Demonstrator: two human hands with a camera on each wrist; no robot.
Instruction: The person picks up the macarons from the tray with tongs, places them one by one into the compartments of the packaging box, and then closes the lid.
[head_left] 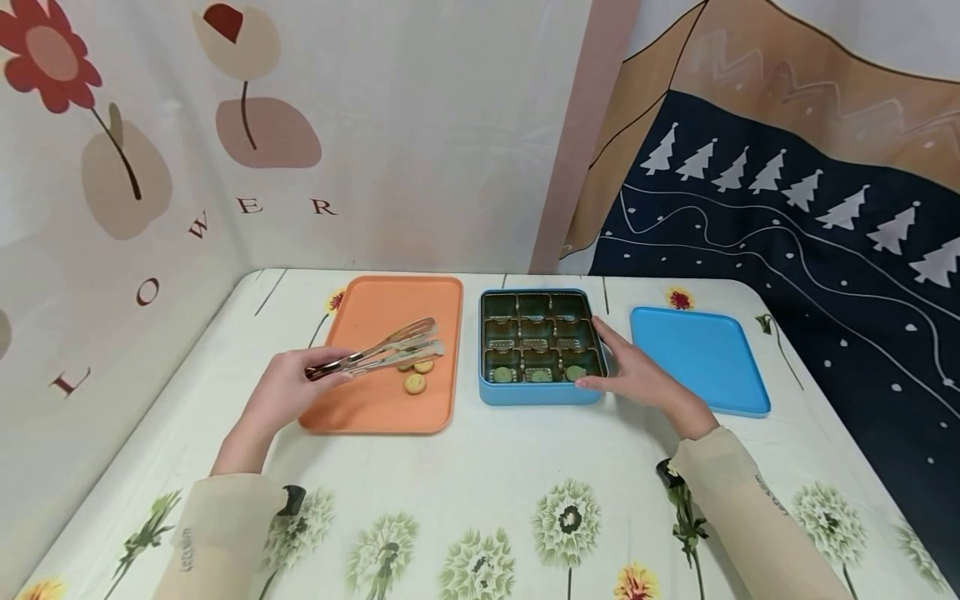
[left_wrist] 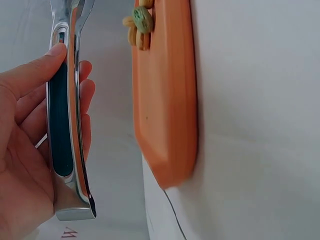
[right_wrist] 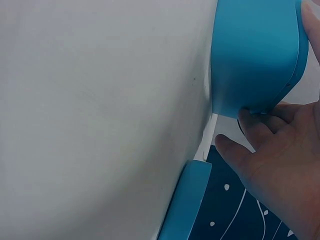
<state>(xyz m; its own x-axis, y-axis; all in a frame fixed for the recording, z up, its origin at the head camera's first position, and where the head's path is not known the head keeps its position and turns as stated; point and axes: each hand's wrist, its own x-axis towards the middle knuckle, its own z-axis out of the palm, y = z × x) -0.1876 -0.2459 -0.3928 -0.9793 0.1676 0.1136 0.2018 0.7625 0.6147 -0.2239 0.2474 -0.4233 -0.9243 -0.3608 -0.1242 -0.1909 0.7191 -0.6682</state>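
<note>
My left hand [head_left: 288, 387] holds metal serving tongs [head_left: 390, 346] over the orange tray [head_left: 360, 412]. Their two arms stand apart at the tips, with nothing showing between them. Below the tips sit several yellow sandwich cookies [head_left: 415, 383], partly hidden by the tongs; a green cookie [left_wrist: 143, 19] shows among them in the left wrist view. My right hand [head_left: 637, 371] grips the right front corner of a blue box [head_left: 540, 394], thumb over the rim and fingers against its side. Inside, a dark divided insert [head_left: 535, 333] has green cookies [head_left: 502, 375] in its front row of compartments.
Right of the box lies a blue lid [head_left: 697, 358], flat on the flower-printed tablecloth [head_left: 480, 467]. Fabric hangings [head_left: 420, 167] rise behind the table's back edge and along both sides.
</note>
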